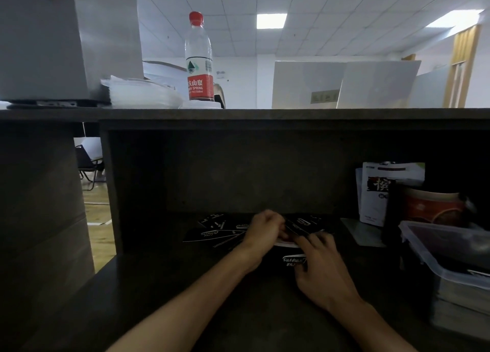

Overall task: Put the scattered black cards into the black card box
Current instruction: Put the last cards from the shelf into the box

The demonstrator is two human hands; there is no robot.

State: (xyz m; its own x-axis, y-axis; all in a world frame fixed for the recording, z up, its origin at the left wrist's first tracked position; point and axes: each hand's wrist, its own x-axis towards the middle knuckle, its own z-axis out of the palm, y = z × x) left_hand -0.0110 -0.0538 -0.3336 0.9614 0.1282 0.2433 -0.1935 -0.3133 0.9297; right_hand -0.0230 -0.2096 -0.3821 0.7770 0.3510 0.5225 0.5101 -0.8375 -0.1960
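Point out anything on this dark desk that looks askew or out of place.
The black cards with white lettering lie fanned at mixed angles at the back of the dark desk, left of the left hand. More lie beyond the right hand, which grips the black card box. Nothing looks spilled or damaged.

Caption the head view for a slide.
Left hand and right hand work cards into the black card box; scattered black cards await.

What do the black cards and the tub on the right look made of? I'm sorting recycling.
Black cards: probably coated paper card, thin and flat with white print, faintly glossy. Tub: clear plastic, since its contents show through the wall and its rim is moulded.
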